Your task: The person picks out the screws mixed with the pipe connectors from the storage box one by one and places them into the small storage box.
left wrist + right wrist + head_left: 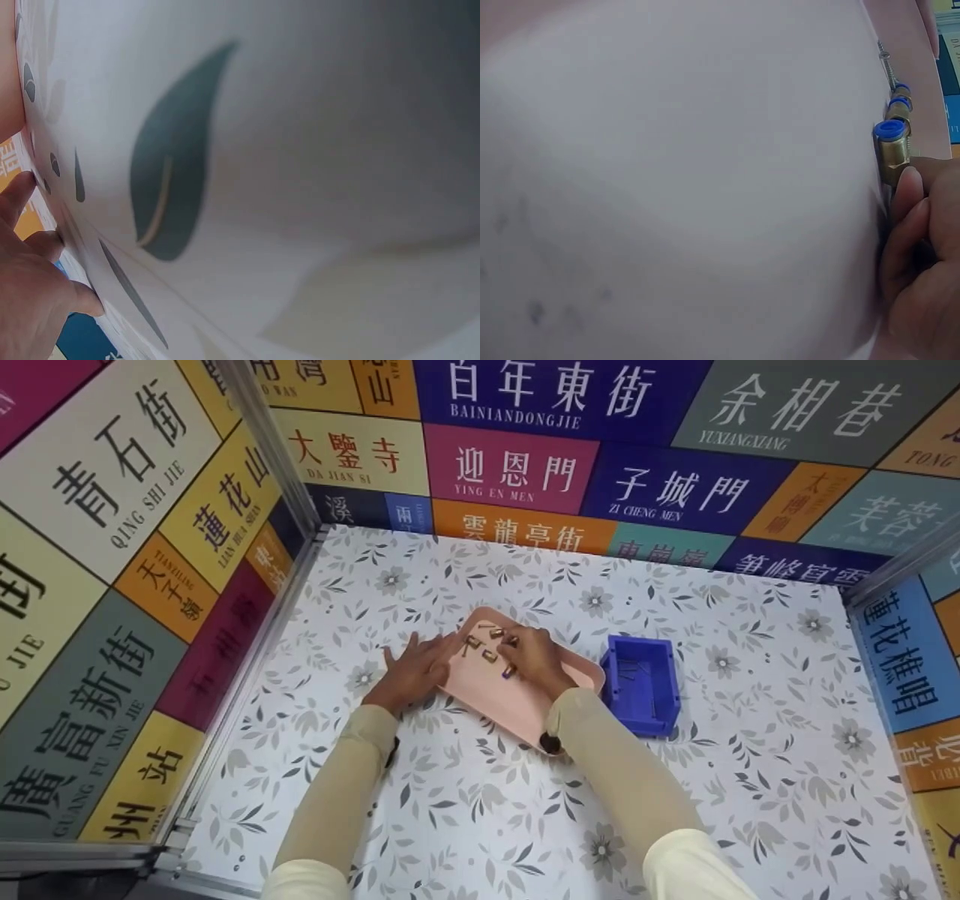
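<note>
A pink tray (480,697) lies on the table, with brass fittings (490,655) and screws (468,643) grouped toward its far left part. My left hand (417,669) rests at the tray's left edge, fingers spread. Over the tray, my right hand (534,654) reaches down among the fittings with bent fingers. One larger brass fitting with a blue ring (892,152) shows right by its fingertips; smaller blue-ringed fittings (900,109) and a screw (886,66) lie beyond. Whether the fingertips pinch anything is hidden.
Right of the tray stands a blue bin (669,682) with a few thin screws inside. The table (480,825) has a white cloth with leaves and flowers. Panels with street names (517,469) wall the back and sides.
</note>
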`<state>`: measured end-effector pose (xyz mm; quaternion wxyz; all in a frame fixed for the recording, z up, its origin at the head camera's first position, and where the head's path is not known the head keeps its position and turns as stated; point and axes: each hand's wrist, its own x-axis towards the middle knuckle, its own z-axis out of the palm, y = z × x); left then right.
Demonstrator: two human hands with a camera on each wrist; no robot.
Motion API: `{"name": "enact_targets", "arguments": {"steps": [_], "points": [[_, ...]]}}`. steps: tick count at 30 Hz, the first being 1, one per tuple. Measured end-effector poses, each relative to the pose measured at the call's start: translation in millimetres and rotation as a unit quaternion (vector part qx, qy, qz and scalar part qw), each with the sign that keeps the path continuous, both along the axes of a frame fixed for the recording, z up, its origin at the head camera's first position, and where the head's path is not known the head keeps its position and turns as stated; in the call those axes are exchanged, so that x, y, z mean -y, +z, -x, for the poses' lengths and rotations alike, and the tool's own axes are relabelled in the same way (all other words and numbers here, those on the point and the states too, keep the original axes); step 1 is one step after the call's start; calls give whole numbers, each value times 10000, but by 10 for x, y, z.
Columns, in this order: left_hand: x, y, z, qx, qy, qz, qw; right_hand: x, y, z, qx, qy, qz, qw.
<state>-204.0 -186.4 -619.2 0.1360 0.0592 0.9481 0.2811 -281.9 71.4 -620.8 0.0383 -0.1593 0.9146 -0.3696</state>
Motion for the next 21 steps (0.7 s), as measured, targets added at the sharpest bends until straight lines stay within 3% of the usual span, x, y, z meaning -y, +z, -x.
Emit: {"name": "enact_targets", "arguments": {"steps": [8,21], "points": [[-14,12,8,107,40,66,9999,-15,6,-20,-257,35,-223,9994],[-24,24,2,101,41,-4,9999,-38,33,-47,-107,-156,541,9984]]}}
